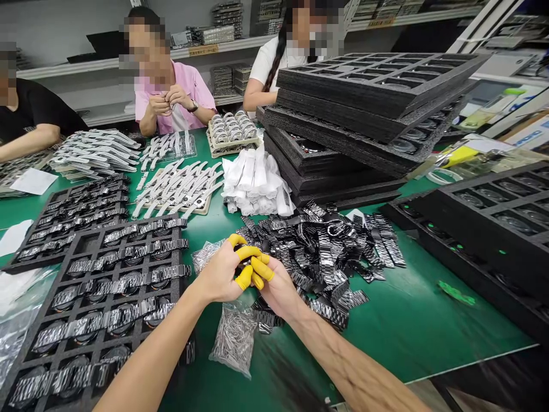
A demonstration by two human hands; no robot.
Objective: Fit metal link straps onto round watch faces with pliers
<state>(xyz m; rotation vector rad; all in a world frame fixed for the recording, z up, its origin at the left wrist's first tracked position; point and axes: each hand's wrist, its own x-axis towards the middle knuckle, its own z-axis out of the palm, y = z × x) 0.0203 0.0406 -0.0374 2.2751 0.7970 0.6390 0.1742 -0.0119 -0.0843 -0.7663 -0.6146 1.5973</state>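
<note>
Yellow finger covers sit on the fingertips of my left hand [225, 272] and my right hand [274, 280]. The two hands meet above the green table, fingers closed around a small dark piece [245, 262]. Most of that piece is hidden by the fingers, so its exact kind does not show. Just beyond and right of the hands lies a heap of black metal watch bands [330, 246]. A clear bag of thin metal pins [234, 337] rests below them, and a second bag of pins [205, 256] lies partly behind my left hand.
At left, black foam trays [81, 243] hold rows of watches with metal bands. White straps [178, 186] and white wrapped pieces [255, 180] lie farther back. Stacked foam trays [343, 103] rise at right, with another foam tray [480, 229] nearer. Co-workers [175, 86] sit across the table.
</note>
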